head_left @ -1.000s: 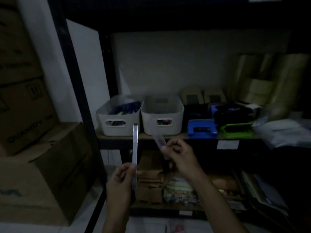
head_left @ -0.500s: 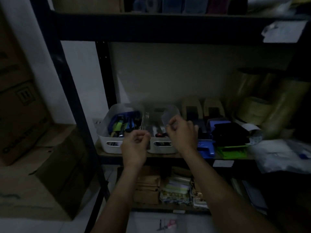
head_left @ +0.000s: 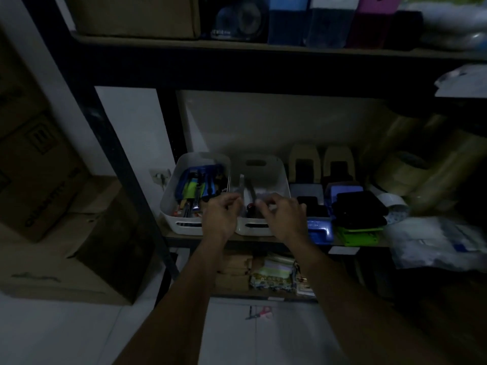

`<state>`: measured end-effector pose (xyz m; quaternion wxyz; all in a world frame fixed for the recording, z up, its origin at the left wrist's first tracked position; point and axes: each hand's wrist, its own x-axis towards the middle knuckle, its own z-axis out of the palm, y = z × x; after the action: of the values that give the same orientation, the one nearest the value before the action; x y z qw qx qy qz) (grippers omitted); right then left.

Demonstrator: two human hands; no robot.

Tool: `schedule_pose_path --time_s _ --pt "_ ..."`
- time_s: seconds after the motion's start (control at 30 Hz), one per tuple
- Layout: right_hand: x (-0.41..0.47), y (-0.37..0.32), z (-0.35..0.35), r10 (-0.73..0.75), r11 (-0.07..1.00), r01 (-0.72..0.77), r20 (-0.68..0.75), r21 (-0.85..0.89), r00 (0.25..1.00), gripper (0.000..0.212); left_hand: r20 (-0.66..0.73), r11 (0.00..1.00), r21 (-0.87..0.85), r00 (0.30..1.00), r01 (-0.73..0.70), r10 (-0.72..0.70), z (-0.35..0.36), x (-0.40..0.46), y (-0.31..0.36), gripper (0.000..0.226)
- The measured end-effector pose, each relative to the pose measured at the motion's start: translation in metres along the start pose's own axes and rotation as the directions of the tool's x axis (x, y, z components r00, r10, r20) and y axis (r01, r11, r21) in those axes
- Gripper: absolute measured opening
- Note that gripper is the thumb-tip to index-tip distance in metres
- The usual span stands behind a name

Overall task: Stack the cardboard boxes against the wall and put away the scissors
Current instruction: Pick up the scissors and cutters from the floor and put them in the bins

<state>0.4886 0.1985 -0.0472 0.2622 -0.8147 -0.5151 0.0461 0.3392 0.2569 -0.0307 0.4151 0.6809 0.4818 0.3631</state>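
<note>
My left hand (head_left: 221, 214) hovers over the right white bin (head_left: 283, 180) on the shelf and pinches a slim silvery metal tool (head_left: 241, 181) whose tip points up inside the bin. Close beside it, my right hand (head_left: 283, 214) has curled fingers that pinch a small clear plastic piece (head_left: 263, 200). A red-handled item (head_left: 250, 206) lies in the bin between my hands. Small red-handled scissors (head_left: 259, 312) lie on the floor below. Cardboard boxes (head_left: 39, 167) are stacked at the left against the wall, with a lower box (head_left: 79, 248) in front.
The left white bin (head_left: 171, 201) holds blue and green tools. Right of the bins are a blue hole punch (head_left: 320, 230), a green one (head_left: 358, 234), black items and tape rolls (head_left: 411, 169). The black rack post (head_left: 126, 167) stands between boxes and shelf.
Both hands moved up and forward from in front of the shelf to over the right bin. The silvery tool went from upright in front of me to down inside the bin.
</note>
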Motion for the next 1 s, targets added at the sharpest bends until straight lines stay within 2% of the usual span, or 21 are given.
schedule_pose_path --time_s 0.13,0.2,0.27,0.33,0.4,0.5,0.6,0.67,0.77,0.87,1.0 --pt "-0.013 0.009 -0.002 -0.075 0.996 0.074 0.008 0.051 0.997 0.029 0.175 0.983 0.181 0.984 -0.02 -0.012 0.007 0.016 -0.01 0.035" --pt "-0.018 0.018 0.003 -0.127 0.992 0.126 0.032 0.029 0.991 0.03 0.212 0.963 0.269 0.977 -0.028 -0.031 0.008 0.016 -0.013 0.052" --pt "-0.021 0.023 0.007 -0.159 0.987 0.158 0.042 0.026 0.986 0.033 0.244 0.927 0.367 0.97 -0.074 -0.019 0.008 0.011 -0.01 0.048" --pt "-0.026 0.022 0.011 -0.164 0.986 0.163 0.009 0.036 0.986 0.035 0.225 0.91 0.403 0.974 -0.102 0.01 0.01 0.005 -0.011 0.04" --pt "-0.036 0.018 0.014 -0.15 0.987 0.153 -0.048 0.048 0.987 0.038 0.172 0.924 0.365 0.984 -0.113 0.052 0.009 -0.006 -0.013 0.038" --pt "-0.059 0.008 0.014 -0.13 0.99 0.135 -0.141 0.029 0.981 0.045 0.086 0.936 0.272 0.974 -0.225 0.209 0.005 -0.027 -0.023 0.036" --pt "-0.094 0.003 0.021 -0.106 0.993 0.114 -0.183 0.033 0.977 0.046 -0.02 0.948 0.23 0.973 -0.219 0.23 -0.005 -0.063 -0.037 0.035" --pt "-0.125 0.003 0.035 -0.105 0.991 0.114 -0.116 0.076 0.988 0.043 -0.047 0.965 0.233 0.989 -0.124 0.139 -0.015 -0.097 -0.058 0.034" --pt "-0.175 0.011 0.066 -0.063 0.994 0.045 0.198 0.097 0.978 0.048 0.04 0.958 0.271 0.993 0.094 -0.109 -0.029 -0.149 -0.105 0.025" --pt "-0.224 0.016 0.109 0.002 0.996 -0.047 0.516 0.073 0.857 0.04 0.044 0.893 0.325 0.938 0.312 -0.344 -0.048 -0.201 -0.163 0.022" --pt "-0.267 0.024 0.178 0.105 0.993 -0.114 0.707 -0.035 0.699 0.04 0.013 0.784 0.349 0.833 0.514 -0.552 -0.069 -0.251 -0.241 0.022"
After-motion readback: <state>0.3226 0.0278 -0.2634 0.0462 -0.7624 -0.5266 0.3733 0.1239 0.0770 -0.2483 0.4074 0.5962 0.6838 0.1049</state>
